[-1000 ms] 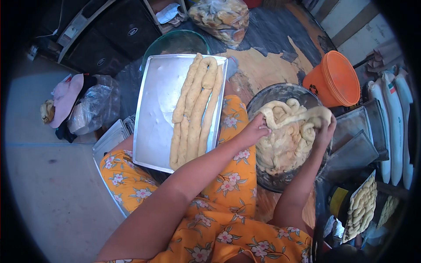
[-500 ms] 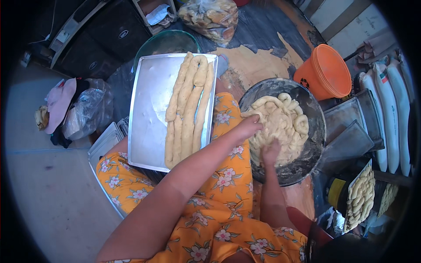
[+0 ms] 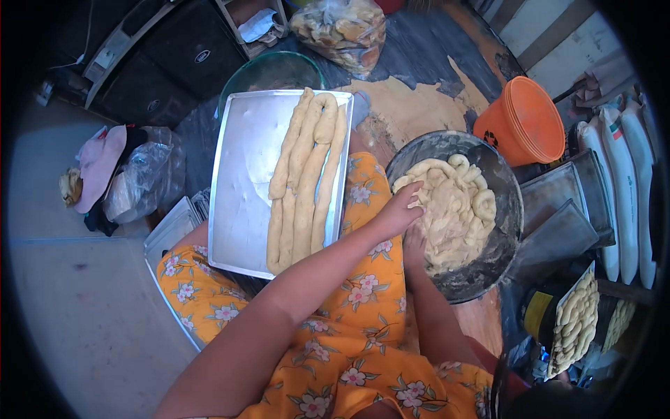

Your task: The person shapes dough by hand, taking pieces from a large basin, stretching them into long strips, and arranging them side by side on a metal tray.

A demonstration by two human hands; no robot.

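A mass of pale dough [image 3: 457,216], coiled and folded into thick ropes, lies in a dark round basin [image 3: 508,241] to my right. At the dough's left side, my left hand [image 3: 401,211] has its fingers curled around an edge of it. Close below, my right hand [image 3: 414,246] rests at the dough's near left edge by the basin rim; its fingertips are partly hidden and blurred. A metal tray [image 3: 241,178] beside my left arm carries several long dough strips [image 3: 306,174] laid side by side along its right half.
An orange bucket [image 3: 527,122] stands beyond the basin at the right. Empty trays [image 3: 555,202] and long white packages [image 3: 624,188] lean farther right, above a tray of shaped dough [image 3: 576,321]. A bag of bread-like pieces [image 3: 342,31] and a green basin [image 3: 307,64] are at the back.
My right hand has moved left from the dough's lower middle to its left edge, closer to my left hand. My left hand stays at the dough's side; the view has shifted slightly.
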